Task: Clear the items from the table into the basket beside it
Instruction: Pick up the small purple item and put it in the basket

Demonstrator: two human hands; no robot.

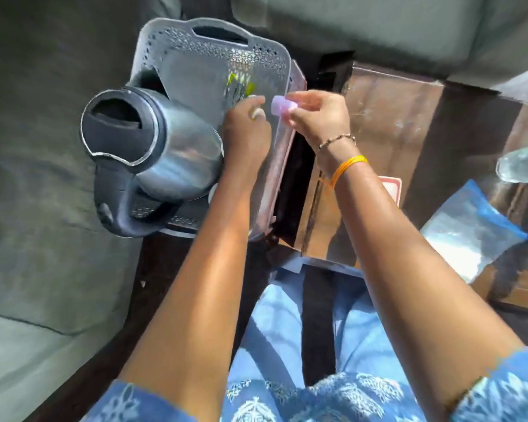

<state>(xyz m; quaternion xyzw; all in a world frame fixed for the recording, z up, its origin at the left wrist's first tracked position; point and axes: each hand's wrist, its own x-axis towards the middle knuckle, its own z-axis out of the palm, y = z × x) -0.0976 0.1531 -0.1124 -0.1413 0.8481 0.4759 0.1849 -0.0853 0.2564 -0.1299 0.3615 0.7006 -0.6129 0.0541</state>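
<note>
A grey perforated plastic basket (177, 41) stands on the floor left of the glossy brown table (387, 123). Inside it sits a steel electric kettle (165, 153) with a black lid and handle, and something green and yellow (240, 85) lies near its far side. My left hand (246, 129) reaches down into the basket beside the kettle, fingers curled; what it holds is hidden. My right hand (317, 114) hovers over the basket's right rim, pinching a small pale pink object (279, 106).
On the table at right lie a blue-edged plastic pouch (473, 229), a clear glass item (521, 164) at the frame edge and a red-bordered card (392, 188). Grey sofa cushions (43, 178) flank the basket on the left and far side.
</note>
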